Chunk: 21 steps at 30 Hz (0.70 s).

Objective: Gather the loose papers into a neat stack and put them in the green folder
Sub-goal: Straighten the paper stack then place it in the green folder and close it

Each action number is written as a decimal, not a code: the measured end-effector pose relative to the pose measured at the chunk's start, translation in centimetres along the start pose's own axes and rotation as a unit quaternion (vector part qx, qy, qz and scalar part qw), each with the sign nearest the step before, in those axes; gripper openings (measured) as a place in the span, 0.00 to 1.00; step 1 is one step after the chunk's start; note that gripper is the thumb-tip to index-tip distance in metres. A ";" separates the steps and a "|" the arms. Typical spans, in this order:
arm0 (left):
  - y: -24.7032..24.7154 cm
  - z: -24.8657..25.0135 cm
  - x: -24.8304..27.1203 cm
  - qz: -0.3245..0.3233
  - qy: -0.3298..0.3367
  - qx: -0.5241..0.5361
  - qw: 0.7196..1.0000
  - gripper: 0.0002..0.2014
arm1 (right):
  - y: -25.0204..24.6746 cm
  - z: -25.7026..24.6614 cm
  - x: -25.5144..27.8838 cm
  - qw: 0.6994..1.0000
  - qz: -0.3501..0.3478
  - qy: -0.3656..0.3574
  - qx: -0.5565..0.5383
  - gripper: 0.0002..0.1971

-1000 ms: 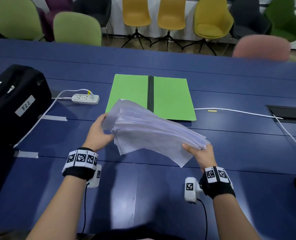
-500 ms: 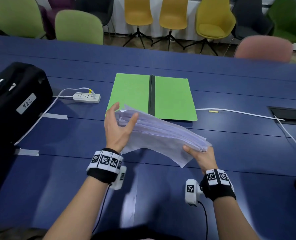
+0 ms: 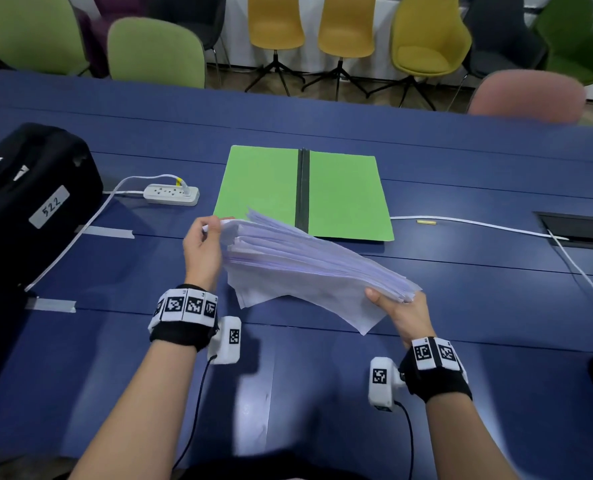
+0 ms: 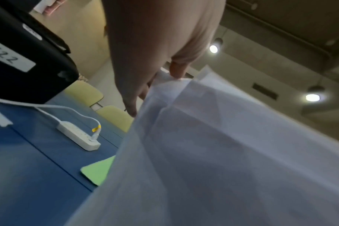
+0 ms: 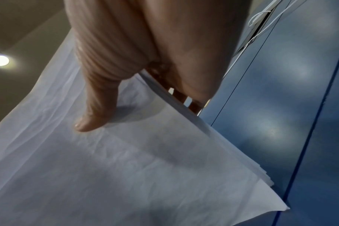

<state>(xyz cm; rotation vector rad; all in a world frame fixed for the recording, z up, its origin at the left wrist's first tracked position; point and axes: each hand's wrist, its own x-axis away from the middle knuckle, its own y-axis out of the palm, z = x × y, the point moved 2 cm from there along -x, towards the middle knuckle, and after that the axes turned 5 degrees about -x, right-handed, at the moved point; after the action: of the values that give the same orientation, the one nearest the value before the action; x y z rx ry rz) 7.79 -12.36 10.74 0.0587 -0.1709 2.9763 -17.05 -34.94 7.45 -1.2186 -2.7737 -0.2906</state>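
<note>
Ahead, beyond my pinching left hand [image 3: 203, 249] and right hand [image 3: 404, 311], whose fingers [image 5: 95, 120] clamp the uneven white paper stack [image 3: 309, 268], lies the open green folder [image 3: 343, 194] on the blue worktop [image 3: 478, 289].

Blue table [image 3: 461, 299] with clutter, chairs behind

A black case [image 3: 28, 188] labelled 522 sat at the left, a white power strip [image 3: 171, 194] beside it; a white cable [image 3: 478, 224] ran right; coloured chairs [image 3: 343, 26] lined the far side.

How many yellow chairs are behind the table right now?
3: two armless yellow chairs side by side behind the table's middle, and a yellow shell chair to their right. Others may lie outside the frame.
</note>
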 end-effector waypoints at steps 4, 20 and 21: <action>0.8 0.0 0.5 -0.082 -0.017 -0.039 0.996 0.12 | 0.0 0.3 -0.2 1.000 0.002 -0.003 0.003 0.14; -0.5 -0.8 2.1 -0.280 0.039 -0.118 0.952 0.56 | -0.7 0.3 -0.2 0.998 0.024 -0.045 0.037 0.13; -0.9 -1.3 1.9 -0.288 0.027 -0.133 0.948 0.59 | -0.7 -0.1 0.0 0.998 0.019 -0.046 0.032 0.14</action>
<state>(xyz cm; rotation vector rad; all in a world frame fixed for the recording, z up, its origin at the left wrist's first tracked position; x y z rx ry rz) 6.01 -10.99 9.65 -0.0067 -0.4586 2.3478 -17.57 -35.44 7.40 -1.2998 -2.8095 -0.1458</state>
